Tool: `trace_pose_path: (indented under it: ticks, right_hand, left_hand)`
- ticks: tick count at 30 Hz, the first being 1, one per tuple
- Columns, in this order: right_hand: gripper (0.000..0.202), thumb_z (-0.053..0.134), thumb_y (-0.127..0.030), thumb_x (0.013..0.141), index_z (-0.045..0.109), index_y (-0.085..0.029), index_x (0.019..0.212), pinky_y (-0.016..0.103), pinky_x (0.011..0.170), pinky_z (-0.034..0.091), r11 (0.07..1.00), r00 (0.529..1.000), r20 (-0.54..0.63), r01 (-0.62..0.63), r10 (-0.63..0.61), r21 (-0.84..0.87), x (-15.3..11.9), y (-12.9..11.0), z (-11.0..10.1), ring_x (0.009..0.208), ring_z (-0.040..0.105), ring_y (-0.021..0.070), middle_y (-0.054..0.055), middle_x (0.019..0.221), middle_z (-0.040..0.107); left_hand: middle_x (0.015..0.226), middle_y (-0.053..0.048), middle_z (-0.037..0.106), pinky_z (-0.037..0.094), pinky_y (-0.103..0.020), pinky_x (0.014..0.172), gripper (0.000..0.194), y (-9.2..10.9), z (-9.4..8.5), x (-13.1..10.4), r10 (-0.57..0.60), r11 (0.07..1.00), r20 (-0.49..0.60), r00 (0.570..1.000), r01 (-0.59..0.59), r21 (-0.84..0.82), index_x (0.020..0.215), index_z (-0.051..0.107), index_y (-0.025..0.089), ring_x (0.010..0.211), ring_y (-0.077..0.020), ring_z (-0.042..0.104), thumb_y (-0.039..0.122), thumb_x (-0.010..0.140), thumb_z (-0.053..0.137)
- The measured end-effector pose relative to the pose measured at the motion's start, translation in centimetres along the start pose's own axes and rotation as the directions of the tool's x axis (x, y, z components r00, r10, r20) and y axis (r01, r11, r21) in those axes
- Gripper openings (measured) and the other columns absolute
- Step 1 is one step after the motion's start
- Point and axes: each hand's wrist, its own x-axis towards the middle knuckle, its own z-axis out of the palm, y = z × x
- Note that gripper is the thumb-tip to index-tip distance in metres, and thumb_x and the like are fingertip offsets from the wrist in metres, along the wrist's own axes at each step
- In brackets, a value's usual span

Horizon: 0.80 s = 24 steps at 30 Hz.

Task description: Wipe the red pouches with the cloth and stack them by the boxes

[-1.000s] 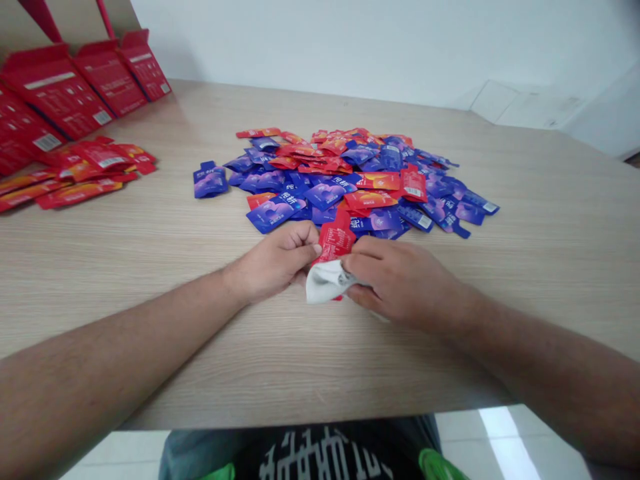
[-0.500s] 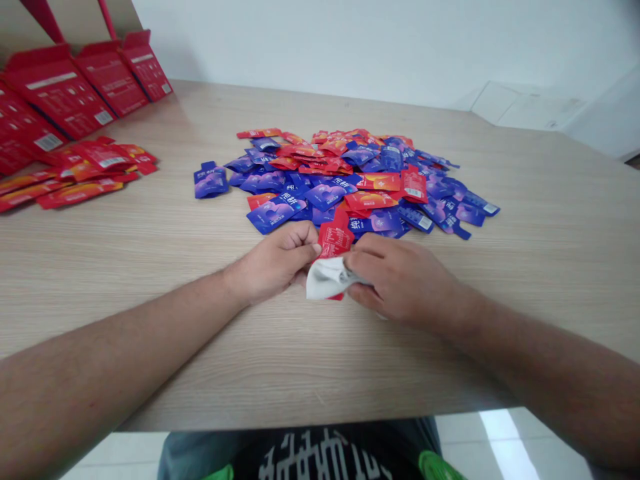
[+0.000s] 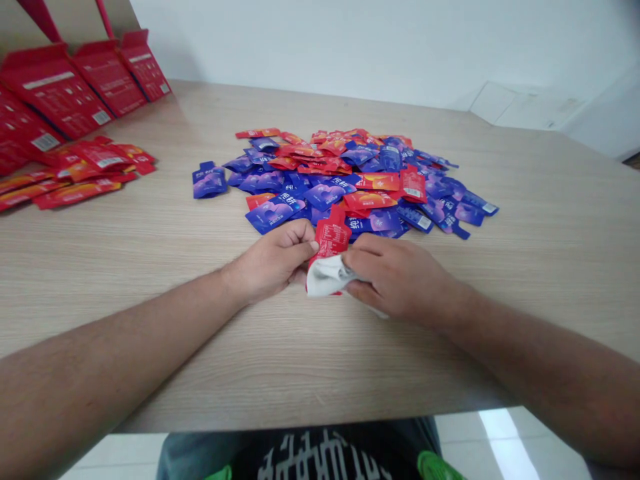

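Evidently, from where I stand, little changes on the counter (image 3: 300, 373): the heap of blue and red pouches (image 3: 327, 193) lies undisturbed. In front of it, the left hand (image 3: 280, 257) pinches one red pouch (image 3: 331, 240); the right hand (image 3: 400, 273) grips a white cloth (image 3: 324, 277) across its lower part. Only these two shift slightly, so handling of this piece appears unfinished.
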Motion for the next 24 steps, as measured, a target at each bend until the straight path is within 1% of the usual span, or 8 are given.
trace_pose_path:
  ticks: [2, 6, 7, 9, 12, 17, 21, 24]
  right_hand:
    - [0.015, 0.061, -0.03, 0.097, 0.066, -0.018, 0.103, 0.033, 0.069, 0.04, 0.999, 0.999, -0.016, -0.048, 0.048, -0.005, 0.0, 0.1, 0.0, 0.084, 0.058, 0.021, 0.008, 0.102, 0.065]
    - [0.012, 0.061, -0.029, 0.097, 0.067, -0.019, 0.1, 0.033, 0.071, 0.042, 0.997, 0.997, 0.008, 0.08, -0.08, 0.022, 0.1, 0.0, -0.1, 0.086, 0.059, 0.0214, 0.007, 0.1, 0.066]
    - [0.012, 0.061, -0.029, 0.098, 0.067, -0.019, 0.101, 0.034, 0.072, 0.042, 0.997, 0.997, -0.005, 0.077, -0.077, 0.02, 0.1, 0.2, -0.1, 0.087, 0.059, 0.0217, 0.008, 0.1, 0.066]
    - [0.016, 0.059, -0.032, 0.1, 0.065, -0.018, 0.104, 0.034, 0.072, 0.042, 1.0, 0.997, -0.07, -0.022, 0.023, 0.01, 0.1, 0.8, -0.2, 0.088, 0.059, 0.0228, 0.009, 0.101, 0.065]
    - [0.023, 0.058, -0.039, 0.101, 0.063, -0.017, 0.104, 0.035, 0.073, 0.042, 0.986, 0.972, -0.164, -0.168, 0.168, 0.016, 0.1, 1.9, -0.2, 0.089, 0.058, 0.024, 0.01, 0.101, 0.064]
    - [0.019, 0.057, -0.038, 0.101, 0.061, -0.02, 0.101, 0.033, 0.072, 0.041, 0.998, 0.99, -0.13, -0.054, 0.059, 0.042, 0.1, 2.4, -0.3, 0.087, 0.057, 0.0227, 0.008, 0.1, 0.063]
    - [0.022, 0.059, -0.04, 0.1, 0.057, -0.019, 0.093, 0.033, 0.073, 0.041, 0.983, 0.955, -0.233, -0.178, 0.182, 0.039, 0.3, 3.0, -0.3, 0.087, 0.057, 0.023, 0.009, 0.096, 0.063]
    - [0.021, 0.061, -0.039, 0.099, 0.057, -0.019, 0.092, 0.033, 0.072, 0.04, 0.988, 0.968, -0.203, -0.134, 0.146, 0.072, 0.3, 3.0, -0.2, 0.085, 0.056, 0.0219, 0.007, 0.094, 0.062]
  left_hand:
    - [0.073, 0.002, 0.063, 0.05, -0.021, 0.052, 0.025, 0.0, 0.0, 0.0, -0.005, 1.0, -0.004, 1.0, 0.005, -0.011, 0.086, 0.055, 0.019, 0.058, -0.0106, 0.059, 0.026, 0.082, 0.078]
    - [0.071, 0.002, 0.061, 0.042, -0.018, 0.05, 0.021, 0.0, -0.2, 0.0, 0.022, 0.998, 0.048, 0.999, -0.025, 0.053, 0.083, 0.057, 0.018, 0.056, -0.0088, 0.055, 0.026, 0.084, 0.076]
    - [0.07, 0.002, 0.06, 0.041, -0.018, 0.049, 0.02, 0.0, -0.3, 0.0, 0.024, 0.997, 0.068, 0.997, -0.03, 0.076, 0.082, 0.057, 0.018, 0.055, -0.0084, 0.054, 0.025, 0.084, 0.076]
    - [0.068, 0.003, 0.059, 0.04, -0.018, 0.048, 0.02, 0.1, -0.4, -0.1, 0.024, 0.993, 0.095, 0.995, -0.035, 0.112, 0.082, 0.057, 0.018, 0.053, -0.0079, 0.051, 0.025, 0.085, 0.075]
    - [0.066, 0.003, 0.058, 0.039, -0.019, 0.047, 0.02, 0.2, -0.6, -0.1, 0.024, 0.99, 0.109, 0.994, -0.039, 0.135, 0.081, 0.055, 0.019, 0.05, -0.0079, 0.049, 0.026, 0.087, 0.073]
    - [0.065, 0.003, 0.056, 0.036, -0.019, 0.048, 0.021, 0.4, -0.8, -0.1, 0.028, 0.974, 0.198, 0.98, -0.071, 0.215, 0.078, 0.057, 0.018, 0.052, -0.0071, 0.048, 0.026, 0.087, 0.074]
    - [0.068, 0.002, 0.06, 0.038, -0.02, 0.05, 0.018, 0.3, -1.1, 0.0, 0.019, 0.974, 0.235, 0.972, -0.071, 0.217, 0.083, 0.057, 0.018, 0.053, -0.0082, 0.051, 0.029, 0.093, 0.068]
    - [0.068, 0.003, 0.058, 0.039, -0.019, 0.051, 0.018, 0.2, -1.3, 0.1, 0.033, 0.965, 0.257, 0.966, -0.097, 0.242, 0.083, 0.056, 0.017, 0.054, -0.0075, 0.05, 0.027, 0.093, 0.068]
